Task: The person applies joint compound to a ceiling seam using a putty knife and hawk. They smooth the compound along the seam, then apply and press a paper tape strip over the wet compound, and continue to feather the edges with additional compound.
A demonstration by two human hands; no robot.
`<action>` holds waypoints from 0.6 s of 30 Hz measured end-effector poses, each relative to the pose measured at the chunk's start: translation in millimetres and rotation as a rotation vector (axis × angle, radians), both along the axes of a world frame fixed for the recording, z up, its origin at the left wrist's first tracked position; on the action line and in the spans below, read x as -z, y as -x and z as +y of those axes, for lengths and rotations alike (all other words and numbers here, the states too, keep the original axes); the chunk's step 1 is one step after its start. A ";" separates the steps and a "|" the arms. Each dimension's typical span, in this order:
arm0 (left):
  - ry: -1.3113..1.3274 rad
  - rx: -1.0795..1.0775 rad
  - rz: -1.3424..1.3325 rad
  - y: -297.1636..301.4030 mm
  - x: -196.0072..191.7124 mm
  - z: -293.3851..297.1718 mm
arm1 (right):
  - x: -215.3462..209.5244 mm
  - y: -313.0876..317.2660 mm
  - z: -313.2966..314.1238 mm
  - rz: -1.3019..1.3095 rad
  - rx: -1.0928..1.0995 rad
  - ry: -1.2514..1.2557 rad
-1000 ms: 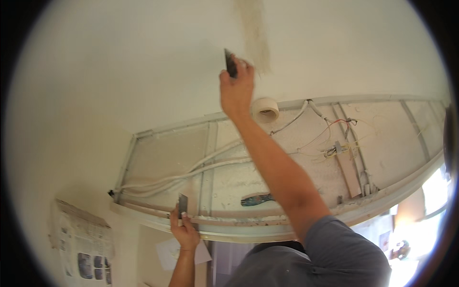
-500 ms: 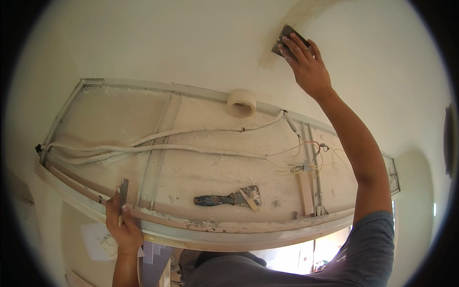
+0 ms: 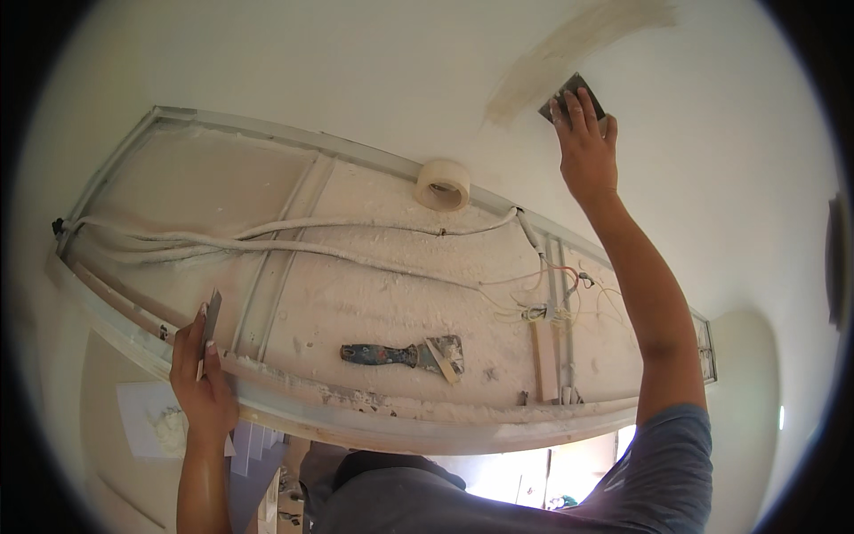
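The right hand is raised high at the upper right, arm stretched straight up, fingers laid flat and close together over a small dark sanding pad that it presses against the white wall; only the pad's upper corner shows past the fingertips. Just above and left of the pad runs a tan patch of filler, a smeared streak slanting up to the right. The left hand is low at the left, closed around the handle of a narrow putty knife held upright with its thin blade pointing up, the thumb along one side. That hand sits against the near edge of a long dusty ledge framed by pale metal rails, which curves from the far left down to the right. On the ledge lie a roll of tape at its far rail, a second scraper with a paint-spattered handle in the middle, and white cables running along it to a knot of thin wires at the right. The two hands are well apart, with the ledge's clutter between them. Around the right hand the wall is bare and smooth on every side. Below the left hand hangs a white sheet bearing a lump of filler.
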State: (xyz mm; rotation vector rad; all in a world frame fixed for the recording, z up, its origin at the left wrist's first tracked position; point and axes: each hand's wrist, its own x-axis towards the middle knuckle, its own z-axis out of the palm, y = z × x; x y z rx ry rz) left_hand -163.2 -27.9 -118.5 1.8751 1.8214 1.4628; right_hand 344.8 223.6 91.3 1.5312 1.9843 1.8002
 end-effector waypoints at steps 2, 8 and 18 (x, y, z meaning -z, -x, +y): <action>0.013 -0.007 0.004 1.1 1.6 -1.2 | 3.6 12.3 -18.1 0.007 0.129 -0.014; -0.052 0.012 -0.291 -13.9 -22.3 -5.2 | 22.8 69.6 -130.6 0.781 -0.323 0.365; 0.413 0.825 -1.877 -175.3 -110.6 -34.8 | 63.5 141.8 -283.3 1.760 -1.717 1.147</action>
